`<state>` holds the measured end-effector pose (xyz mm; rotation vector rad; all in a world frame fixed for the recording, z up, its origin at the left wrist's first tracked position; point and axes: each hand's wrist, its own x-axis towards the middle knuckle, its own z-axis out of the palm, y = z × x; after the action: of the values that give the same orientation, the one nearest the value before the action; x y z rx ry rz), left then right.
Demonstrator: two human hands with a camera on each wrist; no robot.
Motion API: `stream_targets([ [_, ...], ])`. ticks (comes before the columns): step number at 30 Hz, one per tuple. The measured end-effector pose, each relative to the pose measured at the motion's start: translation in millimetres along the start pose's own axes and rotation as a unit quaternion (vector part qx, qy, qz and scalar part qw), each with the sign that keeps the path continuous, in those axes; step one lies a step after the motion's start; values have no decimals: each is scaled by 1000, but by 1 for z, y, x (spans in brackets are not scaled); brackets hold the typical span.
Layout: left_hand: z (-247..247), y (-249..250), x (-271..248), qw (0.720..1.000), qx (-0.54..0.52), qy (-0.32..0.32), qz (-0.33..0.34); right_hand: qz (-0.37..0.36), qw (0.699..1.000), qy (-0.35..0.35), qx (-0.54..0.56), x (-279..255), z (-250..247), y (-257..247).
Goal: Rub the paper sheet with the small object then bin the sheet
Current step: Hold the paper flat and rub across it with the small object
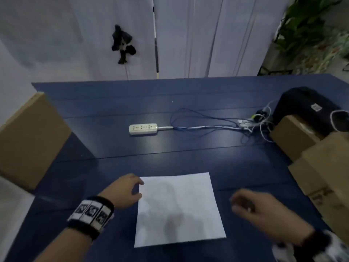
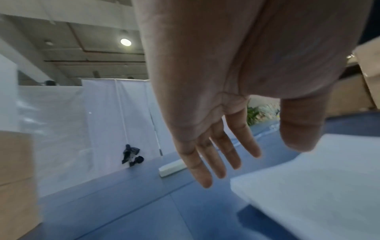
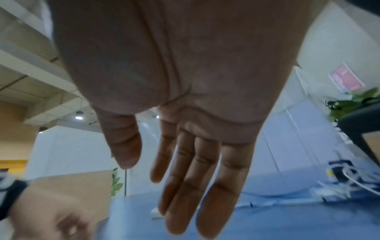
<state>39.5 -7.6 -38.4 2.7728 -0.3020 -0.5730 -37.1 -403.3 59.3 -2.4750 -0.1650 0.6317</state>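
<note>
- White curtain panels [image 1: 188, 35] are hanging behind the blue table [image 1: 113, 103].
- Cardboard boxes [image 1: 28, 140] are flanking it on both sides.
- A round ceiling lamp [image 2: 125, 42] is glowing overhead.
- A leafy plant [image 1: 311, 25] is standing in the far right corner.

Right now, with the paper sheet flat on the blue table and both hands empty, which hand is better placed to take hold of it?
Left. The left hand is open at the paper sheet's far left corner, thumb beside its edge. The right hand, also open, is off the sheet's right side, blurred.

Right hand [image 3: 185, 105] palm with straight, empty fingers [image 3: 218, 203], above blue table [image 3: 287, 219], left hand [image 3: 51, 219] blurred nearby
</note>
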Motion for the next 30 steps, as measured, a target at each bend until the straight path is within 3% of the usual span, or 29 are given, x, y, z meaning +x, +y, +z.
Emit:
stream_targets([
  [2, 20, -6, 23, 998, 47, -28, 12, -21, 996, 89, -16, 45, -14, 16],
  [4, 36, -11, 31, 996, 78, -44, 15, -5, 990, 125, -65, 90, -20, 33],
  [7, 53, -15, 38, 995, 93, -27, 21, 51, 980, 41, -187, 131, -6, 63],
  [11, 59, -14, 36, 992, 127, -13, 25, 100, 951, -85, -280, 136, 18, 86],
  [16, 60, -6, 29, 991, 134, 2, 23, 157, 924, -126, -324, 112, 36, 91],
  [19, 58, -4, 24, 992, 125, 6, 25, 161, 931, -71, -319, 104, 47, 96],
  [22, 52, -7, 19, 994, 108, -1, 18, 126, 933, -29, -335, 101, 52, 91],
  [26, 47, -10, 18, 993, 109, -36, 24, -11, 940, 38, -338, 106, 50, 55],
  [30, 44, -20, 25, 992, 109, -33, 44, -138, 967, 29, -214, 128, 77, -14],
])
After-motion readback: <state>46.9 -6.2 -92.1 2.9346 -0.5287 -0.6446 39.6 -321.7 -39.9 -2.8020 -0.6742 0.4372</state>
